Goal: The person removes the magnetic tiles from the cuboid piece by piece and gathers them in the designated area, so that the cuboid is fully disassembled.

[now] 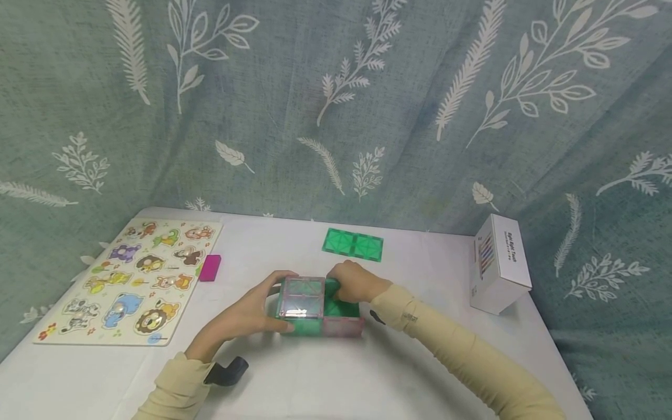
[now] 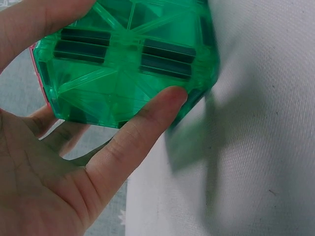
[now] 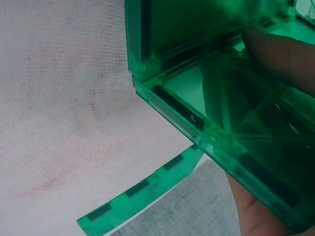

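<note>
A box-like structure of translucent magnetic tiles, green with pink tiles (image 1: pixel 342 327), stands on the white table. A pale pink-edged tile (image 1: pixel 303 298) covers its left part; the right part is open on top. My left hand (image 1: pixel 247 312) grips the left side, thumb at the near edge and fingers behind; in the left wrist view the left hand (image 2: pixel 83 162) holds a green side (image 2: pixel 123 64). My right hand (image 1: pixel 359 281) pinches a green wall at the back right; in the right wrist view its thumb (image 3: pixel 280 56) is inside the green tiles (image 3: pixel 172 115), other fingers outside.
Two joined green tiles (image 1: pixel 353 244) lie flat behind the structure. At the left are an animal puzzle board (image 1: pixel 142 280) and a magenta block (image 1: pixel 210 268). A white box (image 1: pixel 500 265) stands at the right. A patterned curtain (image 1: pixel 294 116) hangs behind the table.
</note>
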Demonstrator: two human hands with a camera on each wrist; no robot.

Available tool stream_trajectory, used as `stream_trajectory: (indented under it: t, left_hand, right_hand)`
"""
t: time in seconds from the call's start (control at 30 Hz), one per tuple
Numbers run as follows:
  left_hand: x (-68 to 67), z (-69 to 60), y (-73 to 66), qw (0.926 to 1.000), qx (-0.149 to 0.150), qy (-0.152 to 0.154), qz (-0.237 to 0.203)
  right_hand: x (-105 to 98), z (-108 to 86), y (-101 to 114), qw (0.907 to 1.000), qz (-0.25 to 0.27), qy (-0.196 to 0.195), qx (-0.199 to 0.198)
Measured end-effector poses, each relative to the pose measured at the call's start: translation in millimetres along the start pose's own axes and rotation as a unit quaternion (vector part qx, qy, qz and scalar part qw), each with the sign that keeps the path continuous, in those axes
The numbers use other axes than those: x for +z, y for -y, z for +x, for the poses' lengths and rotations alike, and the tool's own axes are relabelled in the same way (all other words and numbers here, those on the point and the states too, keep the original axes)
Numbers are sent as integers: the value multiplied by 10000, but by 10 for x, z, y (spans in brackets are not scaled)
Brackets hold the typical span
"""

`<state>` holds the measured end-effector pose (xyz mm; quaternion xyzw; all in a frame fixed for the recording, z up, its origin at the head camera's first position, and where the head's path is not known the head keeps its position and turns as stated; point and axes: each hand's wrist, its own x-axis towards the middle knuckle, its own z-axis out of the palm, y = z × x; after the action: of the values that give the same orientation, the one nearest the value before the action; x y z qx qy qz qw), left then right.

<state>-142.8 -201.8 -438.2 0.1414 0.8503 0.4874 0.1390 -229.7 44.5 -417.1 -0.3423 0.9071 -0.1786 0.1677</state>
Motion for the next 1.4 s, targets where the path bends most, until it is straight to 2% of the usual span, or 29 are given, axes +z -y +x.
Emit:
stream_trajectory:
  t: [0.33,1.0,1.4]
  left_hand:
    - [1,12,0,10000,-68,-2,42]
    - [-6,21,24,10000,19,32,38]
    - [-3,19,12,10000,-70,26,56]
  right_hand:
    - [20,4,-9,10000,-37,-60,70]
    - [32,-1,-57,9997,-147,-133,-175]
    - [18,-32,-56,9994,-66,-137,-302]
